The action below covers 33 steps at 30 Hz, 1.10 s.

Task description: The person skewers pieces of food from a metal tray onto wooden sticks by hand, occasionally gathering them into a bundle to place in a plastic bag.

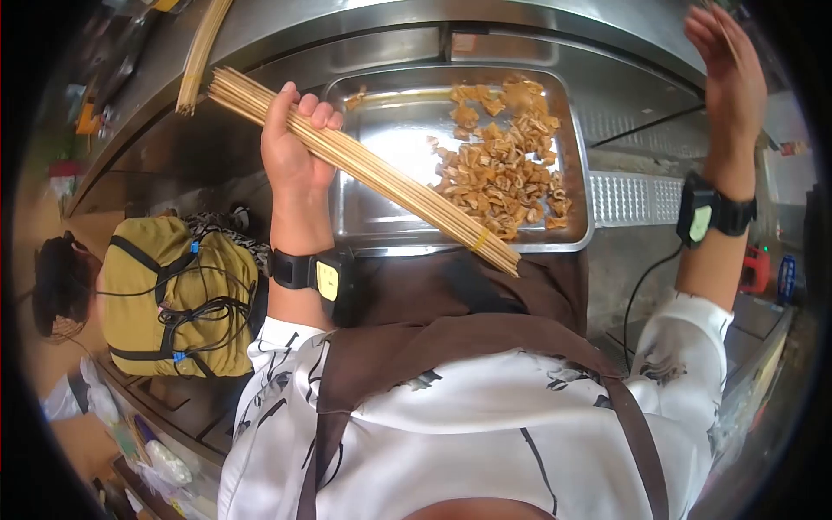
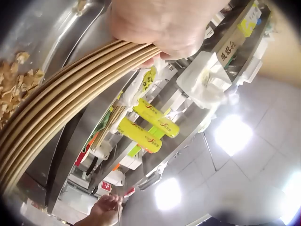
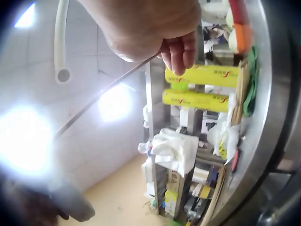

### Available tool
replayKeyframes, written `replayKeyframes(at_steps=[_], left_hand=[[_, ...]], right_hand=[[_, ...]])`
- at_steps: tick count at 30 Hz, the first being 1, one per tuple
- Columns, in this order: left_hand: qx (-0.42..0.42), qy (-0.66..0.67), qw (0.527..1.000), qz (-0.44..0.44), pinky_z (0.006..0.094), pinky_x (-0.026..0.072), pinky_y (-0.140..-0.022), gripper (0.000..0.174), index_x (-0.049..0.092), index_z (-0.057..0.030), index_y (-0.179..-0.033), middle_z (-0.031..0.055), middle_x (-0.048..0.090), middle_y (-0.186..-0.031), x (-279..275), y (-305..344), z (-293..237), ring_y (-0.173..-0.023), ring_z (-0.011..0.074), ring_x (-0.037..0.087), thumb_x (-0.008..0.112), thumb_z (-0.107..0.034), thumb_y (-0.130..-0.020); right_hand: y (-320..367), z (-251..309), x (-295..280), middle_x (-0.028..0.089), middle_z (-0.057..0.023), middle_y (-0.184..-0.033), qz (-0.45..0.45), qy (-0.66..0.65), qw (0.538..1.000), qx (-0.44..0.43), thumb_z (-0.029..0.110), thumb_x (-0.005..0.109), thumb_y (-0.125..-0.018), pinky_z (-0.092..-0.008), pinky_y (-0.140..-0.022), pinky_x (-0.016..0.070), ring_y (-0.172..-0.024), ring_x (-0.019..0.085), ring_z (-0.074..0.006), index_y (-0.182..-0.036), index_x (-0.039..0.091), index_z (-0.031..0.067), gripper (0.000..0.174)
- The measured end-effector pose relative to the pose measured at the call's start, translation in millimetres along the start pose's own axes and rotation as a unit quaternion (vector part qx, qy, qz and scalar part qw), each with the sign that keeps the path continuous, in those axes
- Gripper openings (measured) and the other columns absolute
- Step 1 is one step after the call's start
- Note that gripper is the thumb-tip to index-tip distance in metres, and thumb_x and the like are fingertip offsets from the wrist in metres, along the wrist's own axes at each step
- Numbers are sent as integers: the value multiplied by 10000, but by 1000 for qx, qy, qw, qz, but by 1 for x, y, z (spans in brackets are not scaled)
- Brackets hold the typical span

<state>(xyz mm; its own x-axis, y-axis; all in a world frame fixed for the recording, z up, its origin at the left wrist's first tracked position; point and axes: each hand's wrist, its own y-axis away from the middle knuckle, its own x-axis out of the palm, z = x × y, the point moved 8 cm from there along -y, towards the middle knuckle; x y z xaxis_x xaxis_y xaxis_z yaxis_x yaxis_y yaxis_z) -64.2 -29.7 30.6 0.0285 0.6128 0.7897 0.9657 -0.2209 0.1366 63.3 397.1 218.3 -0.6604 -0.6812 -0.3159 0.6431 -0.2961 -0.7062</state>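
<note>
My left hand (image 1: 295, 147) grips a thick bundle of bamboo skewers (image 1: 390, 184) near its upper end, thumb laid along it. The bundle slants across the front of a metal tray (image 1: 373, 121), and a yellow band (image 1: 479, 240) circles its lower end. In the left wrist view, the same skewers (image 2: 61, 101) run down from the fist. Tan, curled food pieces (image 1: 503, 173) are heaped in the tray's right half. My right hand (image 1: 732, 82), raised at the upper right, pinches one thin skewer (image 3: 101, 94), which sticks out past the fingers in the right wrist view.
Another skewer bundle (image 1: 201, 56) lies on the steel counter (image 1: 347, 22) at upper left. A person in an olive top (image 1: 139, 295) with black straps is at the left. Yellow rolls (image 3: 202, 75) and a white cloth (image 3: 176, 148) appear beyond the counter.
</note>
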Motion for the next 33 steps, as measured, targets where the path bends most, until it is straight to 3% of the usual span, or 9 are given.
replayKeyframes(at_steps=[1,2,5,7,10,12,16,25,33], left_hand=[[4,-7,1000,14,288,377,-550,126,450,-91,-795,8,398,-645,6,0,-5,-567,125,405,513,-140,-892],[8,-12,1000,28,271,363,-555,125,450,-91,-796,5,390,-649,11,0,-7,-571,113,395,505,-135,-899],[5,-29,999,38,290,380,-570,130,451,-83,-798,12,408,-659,18,-5,-10,-579,126,415,520,-141,-893],[-3,-39,997,69,313,407,-585,130,459,-64,-810,30,438,-682,25,-10,-7,-596,144,445,539,-138,-881],[-11,-65,995,68,279,375,-583,137,456,-83,-797,-5,401,-653,41,-11,0,-588,110,411,490,-141,-916],[-18,-62,995,73,274,372,-572,132,460,-77,-797,-5,404,-646,48,-16,4,-580,107,407,483,-136,-913],[-54,-30,987,150,256,363,-531,109,456,-69,-801,-8,393,-623,73,-17,13,-554,98,391,461,-116,-899],[-107,21,964,242,243,338,-484,144,410,-82,-744,-24,341,-574,91,-14,25,-480,84,358,409,-132,-879],[-129,30,960,248,243,339,-486,151,393,-90,-724,-25,341,-573,91,-14,30,-472,83,355,406,-132,-869]], right_hand=[[8,-35,-5,537,-246,-1190,-42,-271,946,175,105,409,-924,-368,-1011,391,-1124,535,-312,-1194,457,-96,339],[18,-41,-16,456,-282,-1268,-63,-298,930,203,72,408,-918,-388,-1071,319,-1202,455,-359,-1225,397,-130,367],[38,-63,-52,533,-271,-1169,-83,-221,940,246,130,380,-951,-350,-971,419,-1103,544,-307,-1165,451,-133,347],[54,-73,-48,611,-162,-984,38,-305,894,326,141,434,-943,-276,-839,455,-884,597,-189,-1145,481,-93,313],[72,3,6,585,-43,-781,204,-369,865,272,135,491,-926,-227,-685,421,-668,511,-89,-1112,523,-35,254],[93,36,42,549,-7,-698,178,-310,895,267,118,506,-918,-201,-556,370,-563,443,-60,-1077,551,1,202],[133,73,111,565,-30,-724,269,-252,892,261,118,487,-931,-181,-479,392,-539,489,-59,-967,548,5,133],[153,78,144,568,-37,-733,363,-245,872,220,103,466,-943,-202,-531,448,-578,548,-72,-936,522,-10,126],[154,65,131,582,-51,-747,295,-310,861,274,94,476,-938,-204,-530,459,-585,573,-91,-954,529,-24,130]])
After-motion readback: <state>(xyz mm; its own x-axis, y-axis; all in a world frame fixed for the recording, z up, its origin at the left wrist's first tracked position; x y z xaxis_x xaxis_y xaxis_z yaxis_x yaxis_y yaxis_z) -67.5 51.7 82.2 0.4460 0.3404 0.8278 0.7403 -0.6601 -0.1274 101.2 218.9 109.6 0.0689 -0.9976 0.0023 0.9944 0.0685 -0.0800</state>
